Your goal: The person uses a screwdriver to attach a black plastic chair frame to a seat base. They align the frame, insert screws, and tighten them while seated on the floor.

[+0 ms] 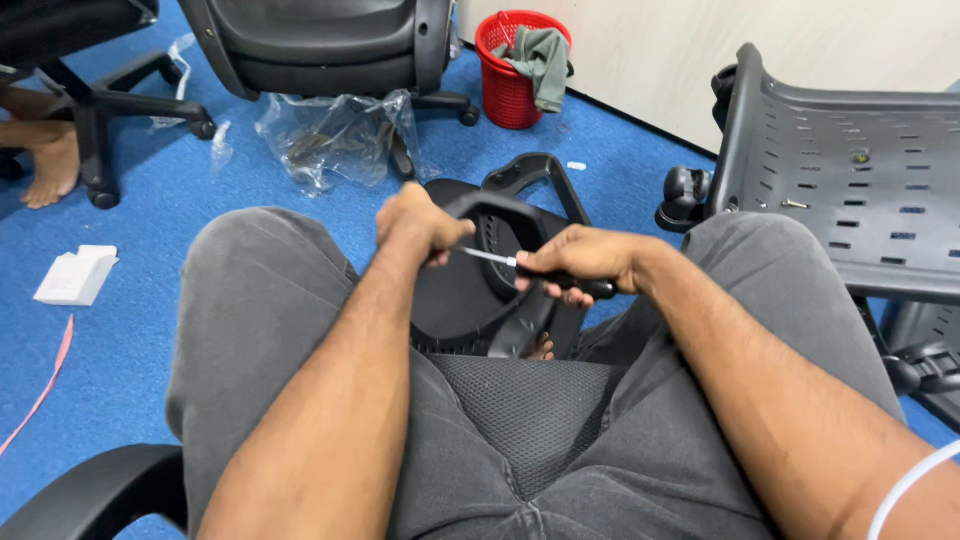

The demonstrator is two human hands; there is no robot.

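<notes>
Forearms reach out over my grey-trousered knees. My right hand (580, 262) is clenched around a black-handled screwdriver (520, 265), its shaft pointing left toward my left hand (420, 225), which is closed on the curved black armrest (500, 215) between my legs. Beyond lie a crumpled plastic bag (335, 140) and a red basket (515, 70) on blue carpet.
</notes>
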